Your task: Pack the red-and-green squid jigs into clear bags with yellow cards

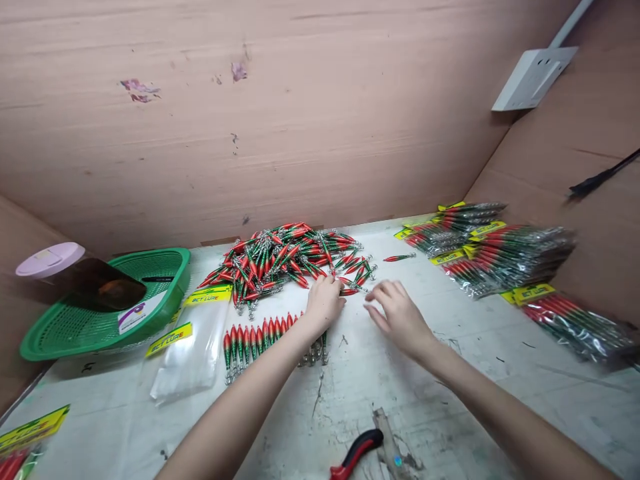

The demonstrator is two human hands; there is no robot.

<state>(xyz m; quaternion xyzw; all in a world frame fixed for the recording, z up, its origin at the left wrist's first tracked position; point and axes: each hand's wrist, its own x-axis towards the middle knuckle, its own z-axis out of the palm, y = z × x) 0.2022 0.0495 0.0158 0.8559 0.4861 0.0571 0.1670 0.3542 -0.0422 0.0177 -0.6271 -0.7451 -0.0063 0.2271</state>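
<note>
My left hand (325, 301) reaches to the front edge of a heap of red and green squid jigs (273, 257), its fingers curled down; what lies in them, if anything, is hidden. My right hand (403, 319) hovers just right of the heap, thumb and fingers apart, and I see nothing in it. Between the hands lie a few loose squid jigs (349, 291) with metal hook crowns. Below my left forearm, partly covered by it, a row of squid jigs (253, 341) lies side by side, red ends away from me.
Clear plastic bags (193, 353) with yellow labels lie left of the row. A green basket (37, 343) holds a lidded bottle (95, 277). Packed bags of jigs (510, 260) are piled at right. Red-and-black-handled pliers (357, 453) lie in front. A cardboard wall (320, 133) stands behind.
</note>
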